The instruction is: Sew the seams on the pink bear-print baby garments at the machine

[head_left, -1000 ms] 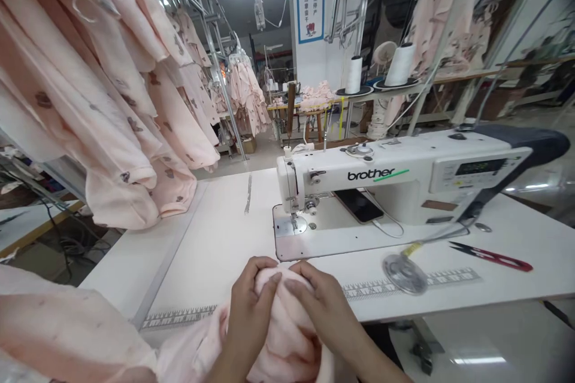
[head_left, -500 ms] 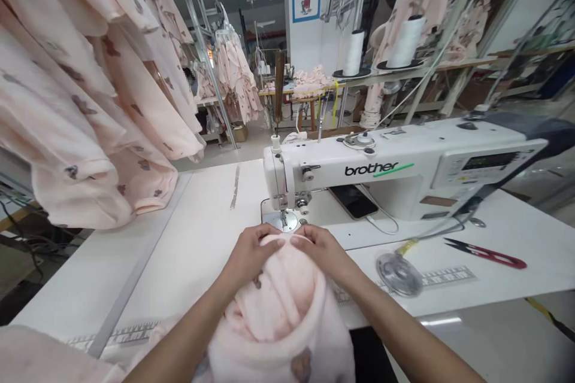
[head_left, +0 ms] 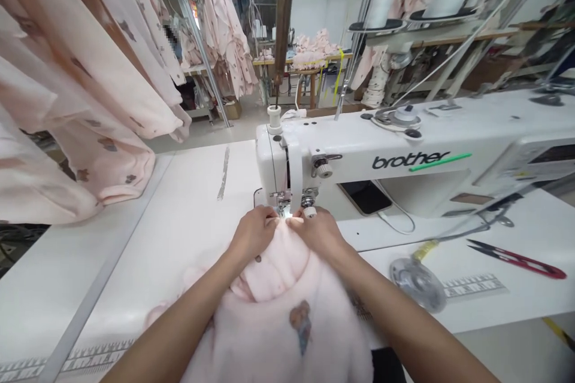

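Observation:
A pale pink fleece garment (head_left: 287,275) with small printed figures hangs over the near table edge, its upper edge at the needle of the white sewing machine (head_left: 341,143). To the left of the presser foot (head_left: 284,208), my left hand (head_left: 256,232) pinches that edge between thumb and fingers. My right hand (head_left: 317,230) grips the same edge on the other side, thumb close to the foot. The machine's lamp lights the cloth between my thumbs. Fingertips of both hands are partly hidden by the fabric and the foot.
Pink garments (head_left: 103,84) hang at the left over the white table (head_left: 188,209). Under the machine arm lies a phone (head_left: 366,196) on a cable. To the right are a clear round object (head_left: 417,284), a ruler (head_left: 476,286) and red thread snips (head_left: 516,258).
Both hands have moved the garment's edge forward to the presser foot, and the lamp light now falls on it. The camera has come closer to the machine.

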The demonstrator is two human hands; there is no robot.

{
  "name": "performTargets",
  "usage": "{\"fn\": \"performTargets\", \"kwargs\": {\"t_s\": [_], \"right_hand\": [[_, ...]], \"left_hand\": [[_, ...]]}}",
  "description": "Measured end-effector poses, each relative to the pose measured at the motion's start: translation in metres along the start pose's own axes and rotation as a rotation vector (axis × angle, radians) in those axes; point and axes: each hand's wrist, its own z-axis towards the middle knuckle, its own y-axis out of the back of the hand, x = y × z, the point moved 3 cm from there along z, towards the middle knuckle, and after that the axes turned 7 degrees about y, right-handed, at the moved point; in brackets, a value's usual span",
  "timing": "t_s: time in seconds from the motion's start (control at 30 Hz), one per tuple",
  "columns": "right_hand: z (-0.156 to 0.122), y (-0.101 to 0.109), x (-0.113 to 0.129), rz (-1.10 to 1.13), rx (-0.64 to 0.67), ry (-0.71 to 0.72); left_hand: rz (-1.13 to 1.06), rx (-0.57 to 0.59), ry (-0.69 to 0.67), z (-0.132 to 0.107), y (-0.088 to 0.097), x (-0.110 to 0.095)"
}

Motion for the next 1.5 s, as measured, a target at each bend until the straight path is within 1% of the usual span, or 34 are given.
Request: {"fn": "performTargets", "kwargs": {"t_s": [0.1, 0.2, 0.33, 0.47, 0.6, 0.73, 0.87, 1.07, 1.27, 1.5], "right_hand": [[0.001, 0.001, -0.002, -0.048, -0.022, -0.004], [0.000, 0.002, 0.000, -0.077, -0.035, 0.007], [0.001, 0.002, 0.001, -0.129, -0.067, 0.027], [0.001, 0.000, 0.004, -0.195, -0.080, 0.074], [0.001, -0.001, 0.007, -0.247, -0.109, 0.076], [0.001, -0.003, 0.006, -0.307, -0.147, 0.097], [0.002, -0.006, 0.003, -0.326, -0.153, 0.103], [0.005, -0.011, 0.001, -0.354, -0.180, 0.120], [0.006, -0.015, -0.001, -0.390, -0.212, 0.114], [0.007, -0.016, 0.001, -0.399, -0.214, 0.109]], "left_hand": [[0.075, -0.050, -0.023, 0.005, -0.001, -0.004], [0.091, -0.055, 0.006, 0.007, -0.001, -0.004], [0.101, -0.069, -0.009, 0.007, 0.000, -0.005], [0.159, -0.079, -0.019, 0.008, -0.002, -0.004], [0.217, -0.098, 0.008, 0.010, -0.004, -0.002], [0.229, -0.111, -0.010, 0.012, -0.004, -0.003], [0.206, -0.103, -0.016, 0.013, -0.005, -0.004], [0.213, -0.129, -0.023, 0.015, -0.006, -0.002], [0.243, -0.160, -0.019, 0.018, -0.008, -0.002], [0.290, -0.186, -0.017, 0.021, -0.008, -0.002]]}}
